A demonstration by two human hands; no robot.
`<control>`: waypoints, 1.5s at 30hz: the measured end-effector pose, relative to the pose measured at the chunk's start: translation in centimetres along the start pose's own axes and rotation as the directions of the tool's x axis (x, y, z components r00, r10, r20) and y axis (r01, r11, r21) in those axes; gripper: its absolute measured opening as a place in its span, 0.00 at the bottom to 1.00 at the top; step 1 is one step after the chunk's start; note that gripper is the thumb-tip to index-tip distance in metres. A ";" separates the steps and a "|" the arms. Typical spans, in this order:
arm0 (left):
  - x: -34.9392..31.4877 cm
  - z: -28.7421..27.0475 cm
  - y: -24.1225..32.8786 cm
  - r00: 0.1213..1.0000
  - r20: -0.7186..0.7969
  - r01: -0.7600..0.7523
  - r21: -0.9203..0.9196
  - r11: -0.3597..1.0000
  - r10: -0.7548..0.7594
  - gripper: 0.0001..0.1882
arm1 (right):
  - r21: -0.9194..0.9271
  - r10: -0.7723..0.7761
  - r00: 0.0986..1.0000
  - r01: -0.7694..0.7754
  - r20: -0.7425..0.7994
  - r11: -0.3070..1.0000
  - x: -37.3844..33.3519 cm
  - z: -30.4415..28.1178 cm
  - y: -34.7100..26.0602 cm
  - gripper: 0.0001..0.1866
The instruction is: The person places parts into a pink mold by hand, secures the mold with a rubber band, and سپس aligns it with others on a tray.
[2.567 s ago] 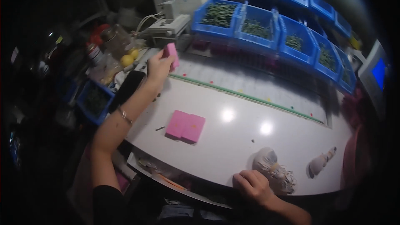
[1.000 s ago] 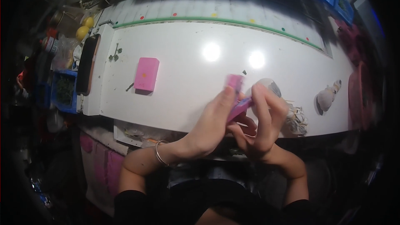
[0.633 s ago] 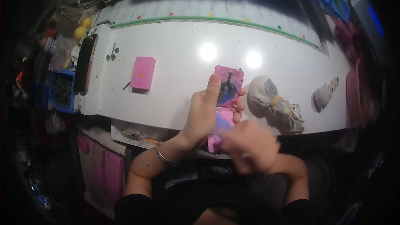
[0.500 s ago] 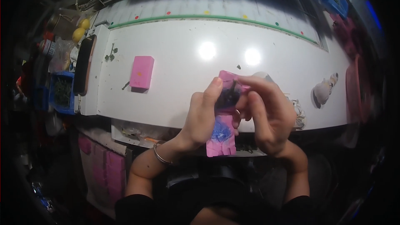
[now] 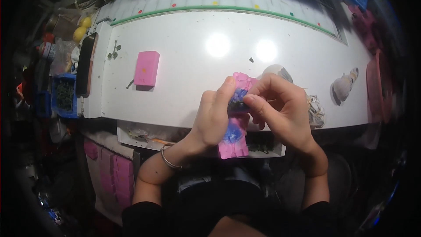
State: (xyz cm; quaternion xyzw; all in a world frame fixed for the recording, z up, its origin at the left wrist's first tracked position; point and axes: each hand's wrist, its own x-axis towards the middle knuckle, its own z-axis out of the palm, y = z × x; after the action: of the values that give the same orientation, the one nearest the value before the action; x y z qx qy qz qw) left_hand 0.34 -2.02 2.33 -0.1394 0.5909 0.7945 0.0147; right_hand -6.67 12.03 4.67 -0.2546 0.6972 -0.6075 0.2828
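Note:
My left hand [image 5: 215,116] is closed around a pink rubber mould [image 5: 234,150], spread open in two parts above the table's front edge. Blue patches mark the inner faces of both parts. My right hand [image 5: 280,105] bends over the upper part, thumb and forefinger pinched on a small dark piece [image 5: 238,105] lying against the blue area. The fingers hide some of that piece, so its full shape does not show. A closed pink mould block [image 5: 147,68] lies on the table to the left, with a thin dark stick [image 5: 130,84] beside it.
Small dark green branched pieces [image 5: 115,50] lie on the white table [image 5: 184,70] at the left, near a phone [image 5: 87,64]. A whitish pouch [image 5: 343,88] and a pink basin [image 5: 379,90] are at the right. Below the edge sits an open drawer [image 5: 140,138].
The right hand's fingers have closed in on the dark piece. The mould's upper part is bent farther open, showing more blue. The view has shifted slightly.

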 end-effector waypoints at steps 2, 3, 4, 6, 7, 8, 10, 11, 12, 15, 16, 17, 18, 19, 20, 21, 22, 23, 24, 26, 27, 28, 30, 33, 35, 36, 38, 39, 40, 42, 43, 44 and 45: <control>0.2 -0.1 0.1 0.999 0.005 0.052 -0.010 0.999 -0.052 0.32 | 0.046 0.017 1.000 -0.018 0.021 0.999 0.0 -0.2 0.1 0.06; 0.2 -0.2 0.1 0.995 0.005 0.100 -0.020 0.995 -0.100 0.32 | 0.046 0.017 1.000 -0.018 0.022 0.999 -0.1 -0.3 0.1 0.06; 0.4 -0.5 -0.1 0.995 0.003 0.100 -0.019 0.995 -0.100 0.32 | 0.176 0.059 0.997 -0.068 0.057 0.982 -0.1 -0.5 0.2 0.06; 0.9 -1.6 -1.1 0.963 0.183 0.237 -0.222 0.946 -0.198 0.33 | 0.302 0.096 0.991 -0.121 0.095 0.946 -0.3 -0.8 0.3 0.05; 1.1 -1.9 -1.3 0.938 0.261 0.290 -0.235 0.928 -0.228 0.36 | 0.390 0.066 0.994 -0.096 0.088 0.916 -0.5 -1.0 0.4 0.05; 1.0 -1.8 -1.4 0.937 0.262 0.292 -0.234 0.928 -0.229 0.36 | 0.474 0.037 0.996 -0.070 0.077 0.878 -0.7 -1.1 0.4 0.05; 0.9 -1.3 -0.9 0.929 0.239 0.349 -0.304 0.886 -0.284 0.42 | 0.453 0.011 1.000 -0.011 0.003 0.892 -1.4 -1.3 0.4 0.06; 0.7 -1.7 -1.7 0.955 0.231 0.236 -0.224 0.946 -0.183 0.46 | 0.449 -0.041 0.996 0.074 -0.082 0.891 -1.9 -1.3 0.5 0.07; 0.0 -2.2 -1.6 0.952 0.286 0.200 -0.306 0.931 -0.111 0.46 | 0.441 -0.091 0.982 0.155 -0.164 0.884 -2.3 -1.2 0.5 0.07; -1.2 -2.2 -1.0 0.960 0.277 0.007 -0.135 0.991 0.031 0.35 | 0.395 -0.109 0.974 0.181 -0.197 0.901 -2.9 0.0 0.3 0.07; -1.5 -1.9 -1.8 0.938 0.274 -0.184 -0.133 0.974 0.215 0.27 | 0.355 -0.098 0.970 0.174 -0.223 0.919 -3.2 0.4 0.2 0.07; -2.0 -1.3 -1.5 0.948 0.235 -0.196 -0.107 0.975 0.216 0.25 | 0.293 -0.135 0.966 0.198 -0.222 0.935 -3.4 0.5 0.6 0.10; -2.3 -0.7 -1.2 0.956 0.193 -0.210 -0.079 0.974 0.222 0.24 | 0.293 -0.136 0.966 0.198 -0.221 0.935 -3.4 0.3 0.8 0.10; -2.4 -0.4 -1.4 0.949 0.157 -0.274 -0.022 0.961 0.274 0.21 | 0.025 -0.309 0.925 0.322 -0.219 0.946 -3.3 0.2 1.0 0.12; -2.5 -0.2 -1.3 0.949 0.156 -0.276 -0.023 0.961 0.276 0.21 | -0.241 -0.471 0.866 0.427 -0.169 0.872 -3.3 0.1 1.2 0.14; -2.5 -0.1 -1.1 0.942 0.123 -0.318 0.034 0.947 0.312 0.20 | -0.314 -0.538 0.822 0.469 -0.185 0.825 -3.2 0.3 1.7 0.16; -2.5 0.0 -0.8 0.932 0.093 -0.357 0.092 0.929 0.349 0.18 | -0.311 -0.536 0.824 0.469 -0.185 0.827 -3.2 0.5 1.9 0.16; -2.6 0.0 -0.5 0.922 0.092 -0.384 0.133 0.913 0.375 0.17 | -0.388 -0.571 0.802 0.477 -0.175 0.789 -3.3 0.6 2.0 0.16; -2.8 0.1 -0.2 0.923 0.091 -0.384 0.134 0.914 0.375 0.17 | -0.464 -0.605 0.779 0.482 -0.161 0.744 -3.4 0.7 2.1 0.16; -3.0 0.4 0.1 0.923 0.049 -0.385 0.155 0.910 0.382 0.15 | -0.502 -0.623 0.767 0.483 -0.153 0.717 -3.4 0.8 2.0 0.16; -3.1 0.5 0.0 0.923 0.046 -0.385 0.157 0.910 0.382 0.15 | -0.543 -0.662 0.736 0.502 -0.140 0.673 -3.3 0.9 2.2 0.17; -3.1 0.5 -0.1 0.919 0.036 -0.394 0.149 0.907 0.393 0.15 | -0.582 -0.699 0.704 0.519 -0.124 0.626 -3.3 0.9 2.3 0.17; -3.2 0.5 -0.3 0.914 0.024 -0.404 0.143 0.904 0.404 0.14 | -0.611 -0.710 0.698 0.524 -0.092 0.594 -3.4 0.7 2.3 0.17; -3.1 0.5 -0.4 0.894 0.043 -0.446 0.159 0.881 0.445 0.14 | -0.642 -0.714 0.698 0.526 -0.049 0.558 -3.7 0.5 2.5 0.18; -3.1 0.6 -0.5 0.881 0.058 -0.472 0.182 0.863 0.469 0.14 | -0.647 -0.710 0.704 0.525 -0.036 0.554 -4.0 0.3 2.4 0.17; -3.1 0.7 -0.4 0.880 0.059 -0.474 0.180 0.862 0.471 0.14 | -0.655 -0.689 0.724 0.511 -0.020 0.557 -4.2 0.2 2.1 0.15; -3.1 0.8 -0.3 0.888 0.081 -0.460 0.150 0.875 0.453 0.13 | -0.666 -0.668 0.744 0.496 -0.004 0.557 -4.5 -0.2 1.5 0.13; -3.0 0.7 -0.2 0.887 0.079 -0.461 0.154 0.874 0.455 0.13 | -0.673 -0.634 0.774 0.476 0.014 0.566 -4.4 -0.3 1.3 0.11; -3.1 0.6 -0.1 0.895 0.087 -0.445 0.180 0.877 0.437 0.13 | -0.682 -0.597 0.801 0.454 0.031 0.573 -4.3 -0.3 1.1 0.09; -3.1 0.4 0.0 0.902 0.092 -0.431 0.207 0.878 0.421 0.12 | -0.567 -0.534 0.846 0.447 0.017 0.692 -4.0 -0.5 1.0 0.07; -3.1 0.4 0.0 0.905 0.111 -0.425 0.211 0.880 0.410 0.12 | -0.441 -0.462 0.887 0.419 0.012 0.794 -3.9 -0.5 0.9 0.04; -3.0 0.3 0.1 0.907 0.130 -0.419 0.214 0.882 0.400 0.12 | -0.442 -0.463 0.886 0.421 0.014 0.792 -4.0 -0.6 0.9 0.04; -3.1 0.2 0.3 0.908 0.125 -0.419 0.217 0.882 0.401 0.12 | -0.353 -0.348 0.937 0.332 0.021 0.875 -4.0 -0.7 0.9 0.01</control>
State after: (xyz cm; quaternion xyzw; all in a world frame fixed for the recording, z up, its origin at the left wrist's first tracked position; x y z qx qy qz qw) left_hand 3.19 -1.45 3.38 0.0221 0.6971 0.7074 -0.1143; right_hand -4.32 15.49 4.24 -0.4062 0.7447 -0.5188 0.1066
